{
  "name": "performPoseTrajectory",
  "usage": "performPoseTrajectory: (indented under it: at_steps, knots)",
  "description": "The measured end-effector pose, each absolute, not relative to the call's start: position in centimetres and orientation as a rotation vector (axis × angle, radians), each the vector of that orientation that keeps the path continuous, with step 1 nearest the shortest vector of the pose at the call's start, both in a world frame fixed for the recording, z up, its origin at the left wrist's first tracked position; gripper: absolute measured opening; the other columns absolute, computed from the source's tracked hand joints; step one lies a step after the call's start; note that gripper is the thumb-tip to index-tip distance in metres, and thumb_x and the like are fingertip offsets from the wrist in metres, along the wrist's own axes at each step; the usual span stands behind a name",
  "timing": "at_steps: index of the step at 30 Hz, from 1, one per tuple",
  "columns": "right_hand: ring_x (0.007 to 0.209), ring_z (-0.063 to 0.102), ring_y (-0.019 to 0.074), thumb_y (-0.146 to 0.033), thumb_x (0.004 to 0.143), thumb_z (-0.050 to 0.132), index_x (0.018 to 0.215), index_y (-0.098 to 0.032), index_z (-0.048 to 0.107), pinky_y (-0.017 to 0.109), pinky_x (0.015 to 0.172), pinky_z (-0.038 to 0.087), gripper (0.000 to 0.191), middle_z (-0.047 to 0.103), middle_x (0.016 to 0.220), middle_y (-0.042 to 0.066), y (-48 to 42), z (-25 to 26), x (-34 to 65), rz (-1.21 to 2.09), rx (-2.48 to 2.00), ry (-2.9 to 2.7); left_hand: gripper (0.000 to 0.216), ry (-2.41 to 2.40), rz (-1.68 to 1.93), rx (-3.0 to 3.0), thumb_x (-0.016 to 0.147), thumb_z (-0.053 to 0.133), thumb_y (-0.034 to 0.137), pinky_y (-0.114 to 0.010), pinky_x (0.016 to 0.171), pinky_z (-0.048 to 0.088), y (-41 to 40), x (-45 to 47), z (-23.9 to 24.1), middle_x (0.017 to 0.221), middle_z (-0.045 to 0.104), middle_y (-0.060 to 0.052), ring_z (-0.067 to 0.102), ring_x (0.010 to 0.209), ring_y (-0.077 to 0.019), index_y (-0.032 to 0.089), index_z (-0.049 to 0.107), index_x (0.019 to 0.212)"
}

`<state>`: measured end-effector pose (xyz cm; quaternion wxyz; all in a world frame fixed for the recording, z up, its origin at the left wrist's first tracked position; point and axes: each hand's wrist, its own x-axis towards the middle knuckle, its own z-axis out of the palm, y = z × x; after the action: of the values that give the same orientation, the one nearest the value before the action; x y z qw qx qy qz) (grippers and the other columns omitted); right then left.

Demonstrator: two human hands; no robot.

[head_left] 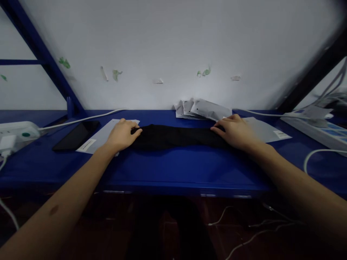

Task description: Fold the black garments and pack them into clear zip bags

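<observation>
A long, narrow piece of black cloth [176, 137] lies stretched sideways across the blue table; its exact kind I cannot make out. My left hand [122, 133] is closed at its left end, with thumb and forefinger on the fabric. At the opposite end, my right hand [235, 130] has its fingers and thumb closed on the cloth and covers the tip. Under my left hand is a flat grey bag [100, 136] with a white label. Another grey bag [267, 129], also labelled, lies beyond my right hand.
Crumpled grey bags [206, 109] rest against the white wall at the back. On the left are a black phone [77, 136] and a white power strip [20, 130]. A white box-like object [311, 131] and cables stand at the right. The blue table's front edge [173, 188] is near me.
</observation>
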<state>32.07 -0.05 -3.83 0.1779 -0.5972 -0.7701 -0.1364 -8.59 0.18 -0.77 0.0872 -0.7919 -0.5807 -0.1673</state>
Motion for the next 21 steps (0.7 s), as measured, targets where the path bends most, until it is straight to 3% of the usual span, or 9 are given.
performPoseTrajectory:
  at_steps: [10,21]
  knots:
    - [0.105,0.056,0.0350,-0.042,0.095,0.049,0.103,-0.019,0.072,0.049,0.088,0.044,0.034,0.066,0.091,0.014,-0.72,-3.16,31.75,-0.372,-1.755,-2.067,0.024,-1.760,-0.569,-2.352,0.091,0.057,0.036,-0.040,0.086,0.047,-0.07,-8.40,-0.89,0.092,0.071,-0.009,0.058,0.102,-0.0289,0.022,0.071,0.105]
    - [0.100,0.055,0.0332,-0.042,0.095,0.049,0.100,-0.022,0.072,0.047,0.086,0.046,0.031,0.066,0.082,0.011,-0.53,-3.68,32.07,-0.356,-1.721,-2.070,0.022,-1.782,-0.621,-2.382,0.092,0.058,0.034,-0.041,0.087,0.045,-0.29,-8.36,-1.04,0.093,0.070,-0.009,0.057,0.103,-0.0291,0.021,0.070,0.105]
